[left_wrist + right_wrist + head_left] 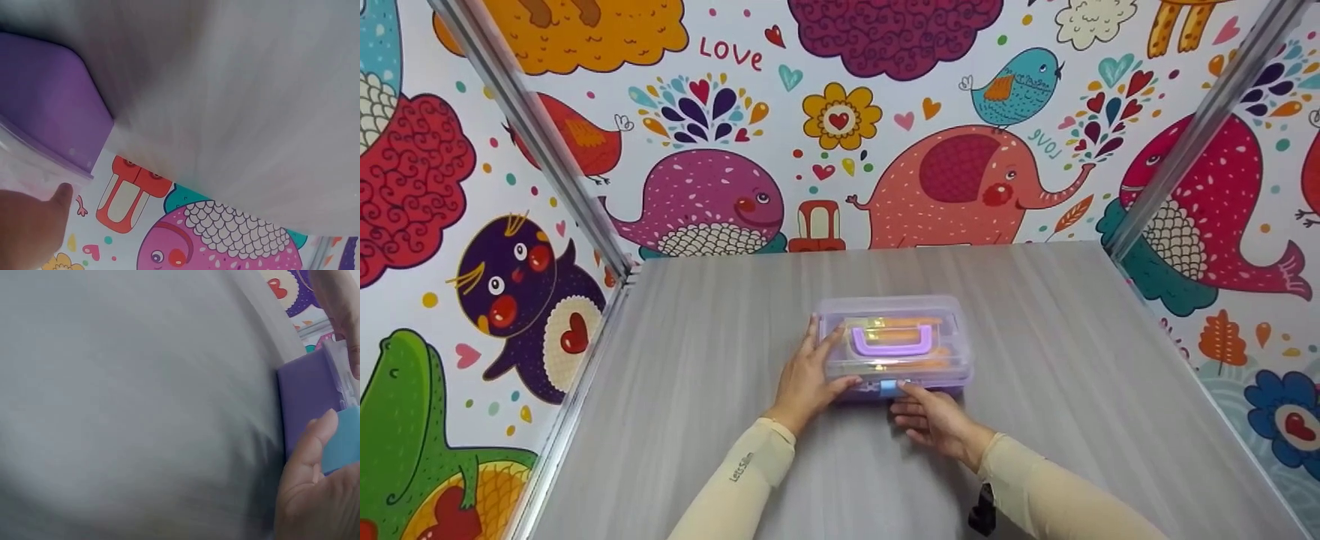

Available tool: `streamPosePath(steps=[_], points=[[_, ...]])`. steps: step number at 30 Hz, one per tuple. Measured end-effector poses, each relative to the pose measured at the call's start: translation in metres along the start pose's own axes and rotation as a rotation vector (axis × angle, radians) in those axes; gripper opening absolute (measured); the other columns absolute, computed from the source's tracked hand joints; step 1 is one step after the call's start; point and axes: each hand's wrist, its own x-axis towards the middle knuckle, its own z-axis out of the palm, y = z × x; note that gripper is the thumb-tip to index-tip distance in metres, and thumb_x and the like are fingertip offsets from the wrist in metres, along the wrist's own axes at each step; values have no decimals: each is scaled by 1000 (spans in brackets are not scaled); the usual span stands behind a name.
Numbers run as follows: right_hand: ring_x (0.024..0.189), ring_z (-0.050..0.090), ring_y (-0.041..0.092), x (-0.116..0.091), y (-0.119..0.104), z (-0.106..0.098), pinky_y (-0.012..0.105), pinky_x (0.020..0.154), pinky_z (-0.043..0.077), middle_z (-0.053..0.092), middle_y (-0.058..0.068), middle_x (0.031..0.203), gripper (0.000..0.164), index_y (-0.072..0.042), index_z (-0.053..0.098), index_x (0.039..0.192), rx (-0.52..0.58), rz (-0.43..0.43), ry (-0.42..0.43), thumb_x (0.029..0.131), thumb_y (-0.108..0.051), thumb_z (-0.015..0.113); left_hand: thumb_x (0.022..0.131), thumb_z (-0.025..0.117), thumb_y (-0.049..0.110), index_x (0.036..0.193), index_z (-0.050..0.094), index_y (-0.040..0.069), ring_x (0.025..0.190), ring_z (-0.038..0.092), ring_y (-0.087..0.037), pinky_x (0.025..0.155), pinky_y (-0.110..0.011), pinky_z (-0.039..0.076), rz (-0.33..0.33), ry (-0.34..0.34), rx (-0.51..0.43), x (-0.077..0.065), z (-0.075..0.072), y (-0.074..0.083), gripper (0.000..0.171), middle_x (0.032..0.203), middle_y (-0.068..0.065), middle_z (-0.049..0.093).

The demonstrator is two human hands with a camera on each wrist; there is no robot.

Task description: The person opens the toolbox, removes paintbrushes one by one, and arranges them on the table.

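Note:
A lidded plastic storage box (952, 311) with a clear lid, a purple base and a purple handle (892, 349) sits on the table. Orange and yellow things show through the lid. My left hand (802, 381) rests against the box's left side, fingers spread along its edge and lid, thumb near the front rim. At the front, my right hand (941, 426) touches the light-blue latch (889, 388) with its thumb, the other fingers loosely extended below. The right wrist view shows that thumb at the edge of the blue latch (344, 441), over the purple base (309, 394).
The grey wood-grain table (697, 322) spreads around the box. Printed cartoon panels (840, 67) stand behind it and at both sides, with metal posts (547, 135) at the corners. A small black object (982, 511) hangs by the right sleeve.

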Motion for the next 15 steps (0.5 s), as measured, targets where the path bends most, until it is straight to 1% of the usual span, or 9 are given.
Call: streamPosePath(steps=[5,9,12,15], points=[[92,68,21,3,5,0,32,74,57,69,14,111,77,8,56,126,-12,-23,9,85,-55,72,74,85,47,152,44,25,130,46,-45,102,-54,43,4,5,10,0,-1,0,91,162,-22,19],[94,69,22,5,7,1,34,78,58,68,19,114,79,12,55,126,-18,-50,17,86,-54,71,74,85,47,151,46,24,128,50,-45,99,-54,46,-10,-1,7,0,-2,2,90,162,-22,20],[92,70,25,6,8,2,35,79,58,68,23,110,76,16,55,123,5,-80,39,87,-49,72,74,85,46,150,47,23,126,51,-45,97,-56,47,-17,-4,0,1,-3,2,89,161,-21,20],[87,71,27,6,8,5,36,79,59,70,24,102,73,16,55,118,42,-92,62,87,-46,75,74,85,47,151,47,24,128,49,-45,100,-55,45,-21,-10,5,1,-4,2,89,162,-21,20]])
